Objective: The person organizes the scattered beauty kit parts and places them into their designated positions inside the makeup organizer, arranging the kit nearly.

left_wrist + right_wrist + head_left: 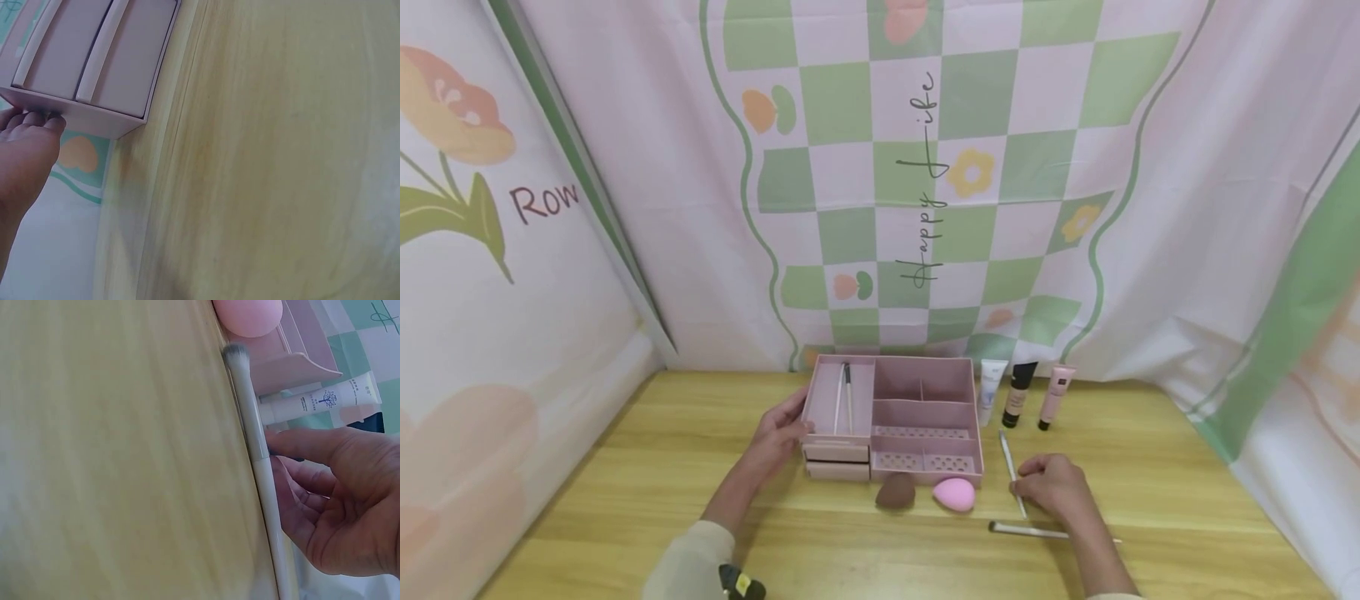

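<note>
Makeup brush [1007, 452], pinched in the fingertips of my nearer right hand [1055, 485], lies right of the pink organizer [837, 454], long axis toward the far edge of the table [1157, 475], while my left hand [777, 435] grips the organizer's left side.

Right wrist view: brush [264, 475], pink sponge [251, 314] cut off.

Homelike corner, floral drapes [970, 100], wooden tabletop [625, 483]
</note>
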### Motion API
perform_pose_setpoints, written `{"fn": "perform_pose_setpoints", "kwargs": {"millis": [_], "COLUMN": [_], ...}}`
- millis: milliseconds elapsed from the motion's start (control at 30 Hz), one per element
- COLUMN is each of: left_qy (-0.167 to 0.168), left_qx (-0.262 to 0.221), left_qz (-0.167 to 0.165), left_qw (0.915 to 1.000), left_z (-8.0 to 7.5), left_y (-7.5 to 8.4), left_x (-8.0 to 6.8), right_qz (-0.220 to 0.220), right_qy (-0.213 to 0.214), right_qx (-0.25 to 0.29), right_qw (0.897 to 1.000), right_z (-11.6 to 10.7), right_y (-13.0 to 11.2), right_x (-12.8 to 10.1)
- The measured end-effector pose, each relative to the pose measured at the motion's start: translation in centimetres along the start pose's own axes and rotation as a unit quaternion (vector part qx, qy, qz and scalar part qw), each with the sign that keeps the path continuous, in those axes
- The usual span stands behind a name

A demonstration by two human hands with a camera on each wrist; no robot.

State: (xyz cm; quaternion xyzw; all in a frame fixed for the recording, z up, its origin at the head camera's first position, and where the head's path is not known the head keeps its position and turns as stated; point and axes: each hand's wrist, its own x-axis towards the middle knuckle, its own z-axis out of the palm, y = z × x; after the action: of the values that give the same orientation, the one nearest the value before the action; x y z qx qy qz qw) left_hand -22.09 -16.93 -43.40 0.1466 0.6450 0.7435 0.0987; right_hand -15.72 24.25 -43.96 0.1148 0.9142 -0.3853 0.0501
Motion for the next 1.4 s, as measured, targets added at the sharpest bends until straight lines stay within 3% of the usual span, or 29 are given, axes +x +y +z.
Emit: {"fn": "perform_pose_setpoints", "kwargs": {"millis": [300,867,1400], "left_qy": [0.003,0.003,0.006], "left_qx": [-0.002,0.001,-0.005], "left_qz": [-0.002,0.012,0.008], "left_qw": [1.0,0.9999,0.9999], "left_z": [0.04,0.12,0.15], "left_y": [-0.03,-0.05,-0.04], "left_x": [-0.05,-0.13,-0.09], "right_qz": [0.001,-0.013,-0.02], "right_qy": [-0.004,0.018,0.029], "right_qx": [0.01,-0.054,-0.05], "right_qw": [1.0,0.998,0.998], "right_z": [-0.07,0.43,0.51], "right_y": [-0.27,-0.7,-0.19], "right_x": [-0.02,-0.09,0.02]}}
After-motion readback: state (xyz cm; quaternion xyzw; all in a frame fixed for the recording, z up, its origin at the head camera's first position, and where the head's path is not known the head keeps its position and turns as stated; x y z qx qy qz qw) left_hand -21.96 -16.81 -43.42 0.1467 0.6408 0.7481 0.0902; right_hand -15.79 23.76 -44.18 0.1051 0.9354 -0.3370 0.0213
